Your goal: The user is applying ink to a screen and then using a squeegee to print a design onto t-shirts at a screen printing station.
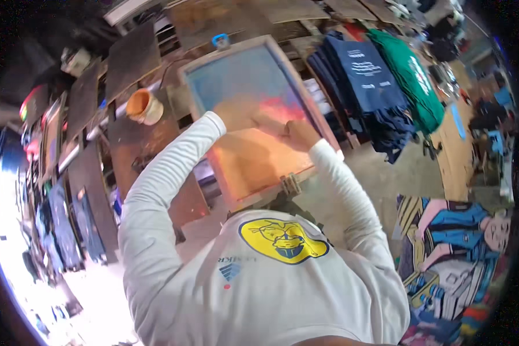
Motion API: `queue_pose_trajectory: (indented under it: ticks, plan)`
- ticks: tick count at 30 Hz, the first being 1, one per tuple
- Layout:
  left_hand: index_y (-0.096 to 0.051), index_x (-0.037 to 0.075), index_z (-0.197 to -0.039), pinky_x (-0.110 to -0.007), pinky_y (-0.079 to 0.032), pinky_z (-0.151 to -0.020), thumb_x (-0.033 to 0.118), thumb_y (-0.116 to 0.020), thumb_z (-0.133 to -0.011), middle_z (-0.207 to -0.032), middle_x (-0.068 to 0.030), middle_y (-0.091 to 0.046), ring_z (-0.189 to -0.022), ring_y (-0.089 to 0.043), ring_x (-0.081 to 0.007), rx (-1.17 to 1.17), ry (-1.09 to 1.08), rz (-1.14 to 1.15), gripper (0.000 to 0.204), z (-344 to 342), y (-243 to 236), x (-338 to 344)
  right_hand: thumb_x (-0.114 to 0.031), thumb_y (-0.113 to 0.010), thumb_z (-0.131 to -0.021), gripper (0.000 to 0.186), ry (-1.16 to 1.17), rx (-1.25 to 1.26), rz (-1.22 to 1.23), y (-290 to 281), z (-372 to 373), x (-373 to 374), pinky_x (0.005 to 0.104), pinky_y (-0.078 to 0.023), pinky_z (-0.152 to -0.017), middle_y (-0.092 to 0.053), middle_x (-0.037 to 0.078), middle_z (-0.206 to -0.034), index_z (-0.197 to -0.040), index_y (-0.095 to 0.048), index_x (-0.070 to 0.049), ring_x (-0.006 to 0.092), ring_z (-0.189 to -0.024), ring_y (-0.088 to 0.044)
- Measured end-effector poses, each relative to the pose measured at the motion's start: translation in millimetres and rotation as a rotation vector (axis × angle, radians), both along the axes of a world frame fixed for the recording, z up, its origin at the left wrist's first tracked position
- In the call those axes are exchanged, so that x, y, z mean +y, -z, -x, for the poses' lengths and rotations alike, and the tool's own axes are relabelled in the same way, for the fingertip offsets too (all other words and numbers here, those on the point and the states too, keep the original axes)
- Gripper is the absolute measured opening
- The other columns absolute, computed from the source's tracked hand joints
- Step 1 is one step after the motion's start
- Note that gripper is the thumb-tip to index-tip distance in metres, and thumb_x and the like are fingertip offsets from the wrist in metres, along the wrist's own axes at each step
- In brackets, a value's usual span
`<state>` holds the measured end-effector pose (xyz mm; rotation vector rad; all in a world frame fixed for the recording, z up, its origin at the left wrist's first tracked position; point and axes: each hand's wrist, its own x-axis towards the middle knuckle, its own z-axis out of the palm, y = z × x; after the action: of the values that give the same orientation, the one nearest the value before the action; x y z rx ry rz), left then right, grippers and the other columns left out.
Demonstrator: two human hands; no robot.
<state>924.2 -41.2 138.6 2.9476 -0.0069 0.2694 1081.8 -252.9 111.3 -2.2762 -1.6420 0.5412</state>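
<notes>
Right hand: a bare right hand [300,135], fingers curled in well short of flat; what they close on, if anything, I can't tell.
Left hand: out past its white cuff, the bare left hand [236,116] is a blur over the middle; finger spread and hold, can't tell.
Frame position: the large rectangular frame with a pale wooden-looking rim [288,69] lies right in front of the chest, beneath both hands.
Frame line: long axis runs away from the body, far end leaning left; the right hand is nearer the right rail, the left hand further in.
Frame surface: hazy blue-grey at the far end, bright orange at the near end, a hot pink-red patch [281,109] between, by the hands.
Frame ends: small bright-blue fitting [219,40] at the far edge, chunky brownish clamp-like piece [290,184] at the near one.
Left side: white bucket with an orange inside [150,111], well apart.
Right side: dark-blue printed cloth stack [363,75], green cloth bundle [406,81] beside it.
</notes>
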Motion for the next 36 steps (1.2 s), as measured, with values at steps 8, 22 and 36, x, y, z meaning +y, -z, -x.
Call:
queue_pose_trajectory:
  ticks: [8, 22, 36]
  plan:
    - [-0.053, 0.012, -0.129, -0.049, -0.051, -0.086, 0.038, -0.071, -0.082, -0.111, -0.0182, -0.065, -0.101, -0.063, -0.0399, 0.191, -0.361, 0.122, 0.056, 27, -7, -11, -0.04, -0.059, -0.088, 0.039, -0.34, -0.197, 0.192, 24, -26, 116, 0.0478, -0.054, -0.083, -0.069, 0.024, -0.101, -0.106, -0.071, -0.007, 0.0402, -0.093, -0.068]
    - [-0.054, 0.007, -0.13, -0.047, -0.044, -0.101, 0.029, -0.084, -0.069, -0.133, -0.0181, -0.054, -0.124, -0.051, -0.0394, -0.126, -0.22, 0.263, 0.071, -76, -87, -148, -0.038, -0.072, -0.081, 0.037, 0.357, 0.215, -0.239, 0, -40, -100, 0.0462, -0.053, -0.075, -0.069, 0.02, -0.084, -0.101, -0.071, -0.006, 0.0394, -0.08, -0.068]
    - [-0.037, 0.002, -0.146, -0.051, -0.025, -0.118, 0.033, -0.08, -0.077, -0.155, -0.0229, -0.03, -0.144, -0.028, -0.0402, -0.47, -0.289, 0.407, 0.087, -73, -41, -185, -0.032, -0.073, -0.089, 0.039, 0.76, 0.835, -0.397, -12, -49, -198, 0.0294, -0.051, -0.07, -0.071, 0.004, -0.087, -0.104, -0.07, 0.004, 0.0078, -0.078, -0.06]
